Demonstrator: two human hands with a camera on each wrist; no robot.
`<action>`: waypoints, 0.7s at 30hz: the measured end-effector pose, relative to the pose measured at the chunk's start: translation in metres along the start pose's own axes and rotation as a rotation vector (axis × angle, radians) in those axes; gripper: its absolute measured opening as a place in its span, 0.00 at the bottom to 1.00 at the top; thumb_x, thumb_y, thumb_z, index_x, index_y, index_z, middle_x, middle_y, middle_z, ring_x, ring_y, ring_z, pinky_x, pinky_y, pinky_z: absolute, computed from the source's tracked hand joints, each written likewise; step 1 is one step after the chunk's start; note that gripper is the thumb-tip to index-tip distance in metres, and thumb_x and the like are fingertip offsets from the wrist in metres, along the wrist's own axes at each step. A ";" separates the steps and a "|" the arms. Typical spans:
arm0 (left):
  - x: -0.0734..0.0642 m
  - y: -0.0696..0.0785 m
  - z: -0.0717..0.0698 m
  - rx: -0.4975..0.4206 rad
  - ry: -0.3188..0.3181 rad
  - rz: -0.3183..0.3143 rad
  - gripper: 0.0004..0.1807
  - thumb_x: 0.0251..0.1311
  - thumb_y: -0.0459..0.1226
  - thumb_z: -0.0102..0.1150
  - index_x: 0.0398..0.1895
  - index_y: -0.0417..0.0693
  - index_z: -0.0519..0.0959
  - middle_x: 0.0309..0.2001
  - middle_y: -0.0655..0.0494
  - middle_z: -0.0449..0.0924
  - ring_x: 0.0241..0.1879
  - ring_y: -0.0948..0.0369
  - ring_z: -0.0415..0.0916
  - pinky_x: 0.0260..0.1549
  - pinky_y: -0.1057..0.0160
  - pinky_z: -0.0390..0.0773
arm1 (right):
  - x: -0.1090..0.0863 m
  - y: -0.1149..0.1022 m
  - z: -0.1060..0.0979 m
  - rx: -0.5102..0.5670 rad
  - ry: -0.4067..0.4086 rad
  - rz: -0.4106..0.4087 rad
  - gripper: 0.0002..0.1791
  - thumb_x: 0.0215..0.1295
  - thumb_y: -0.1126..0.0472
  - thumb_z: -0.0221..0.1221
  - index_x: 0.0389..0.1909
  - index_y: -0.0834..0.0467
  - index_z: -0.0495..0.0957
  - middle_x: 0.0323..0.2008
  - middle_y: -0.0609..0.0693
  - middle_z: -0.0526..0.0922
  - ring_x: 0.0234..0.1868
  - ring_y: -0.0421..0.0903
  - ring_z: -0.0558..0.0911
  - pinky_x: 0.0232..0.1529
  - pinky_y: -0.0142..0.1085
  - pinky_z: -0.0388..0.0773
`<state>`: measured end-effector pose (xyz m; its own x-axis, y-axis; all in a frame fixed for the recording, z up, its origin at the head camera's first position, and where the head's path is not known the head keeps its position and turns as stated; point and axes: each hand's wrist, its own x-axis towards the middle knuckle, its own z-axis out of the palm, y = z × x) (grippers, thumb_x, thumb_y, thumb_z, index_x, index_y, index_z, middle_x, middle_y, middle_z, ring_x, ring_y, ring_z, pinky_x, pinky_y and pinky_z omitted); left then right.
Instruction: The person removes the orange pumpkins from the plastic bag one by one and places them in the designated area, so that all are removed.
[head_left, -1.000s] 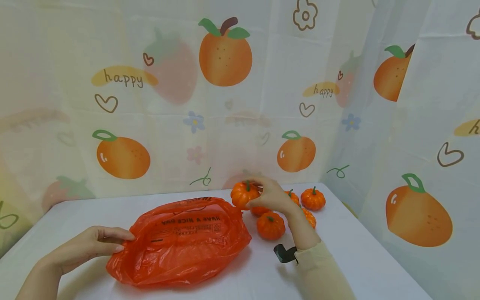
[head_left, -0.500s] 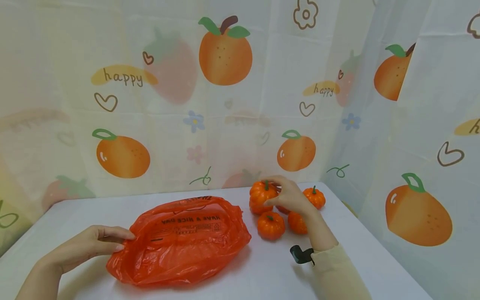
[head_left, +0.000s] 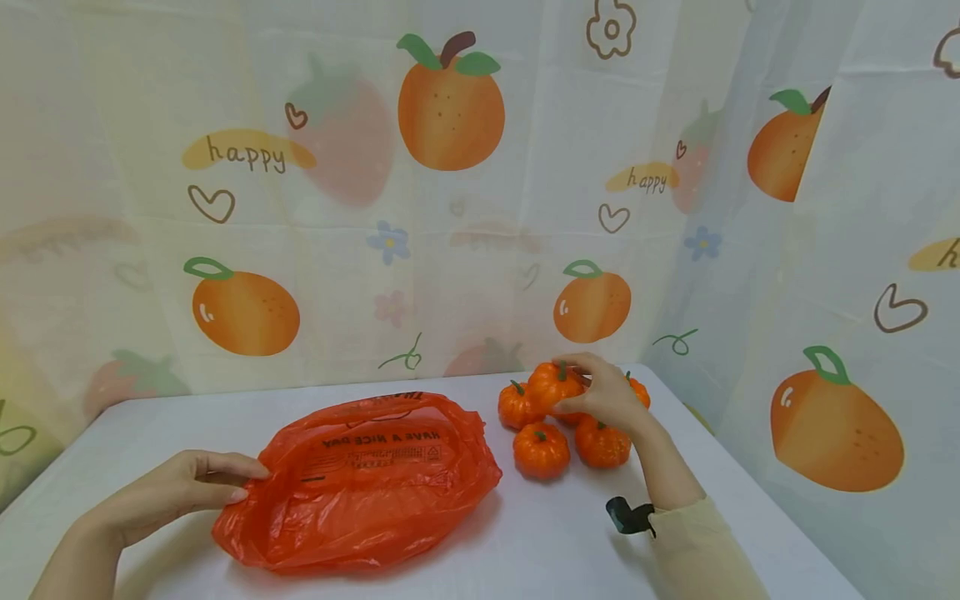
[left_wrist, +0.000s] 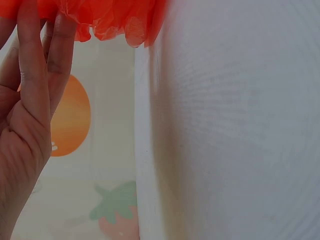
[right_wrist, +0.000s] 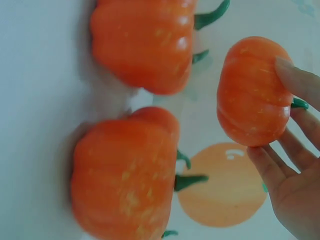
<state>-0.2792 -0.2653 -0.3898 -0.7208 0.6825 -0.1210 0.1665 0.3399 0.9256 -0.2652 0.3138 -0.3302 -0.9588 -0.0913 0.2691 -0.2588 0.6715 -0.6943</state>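
Note:
My left hand pinches the left rim of a red plastic bag, which lies open on the table with printed lettering inside. In the left wrist view, the fingers reach up to the bag's crinkled edge. My right hand holds a small orange pumpkin with a green stem, above the group at the bag's right. The right wrist view shows that pumpkin raised off the table, thumb on one side and fingers on the other.
Several more small pumpkins stand on the white table: one at the front left, a speckled pumpkin beside it, another behind. A fruit-print curtain hangs along the back and right.
My right hand has carried the pumpkin rightward, from the bag's right end to above the other pumpkins, uncovering one at the back left. The left hand and the bag have stayed put.

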 end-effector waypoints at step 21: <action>0.000 -0.003 0.000 -0.003 -0.006 0.025 0.19 0.72 0.33 0.47 0.62 0.34 0.74 0.55 0.74 0.82 0.53 0.76 0.77 0.47 0.75 0.76 | -0.023 0.036 -0.039 -0.082 0.137 0.095 0.38 0.53 0.59 0.71 0.67 0.56 0.70 0.68 0.62 0.70 0.67 0.68 0.70 0.66 0.62 0.69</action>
<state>-0.2796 -0.2664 -0.3925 -0.7123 0.6946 -0.1003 0.1821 0.3210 0.9294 -0.2482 0.3687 -0.3347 -0.9521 0.0722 0.2972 -0.1522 0.7308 -0.6654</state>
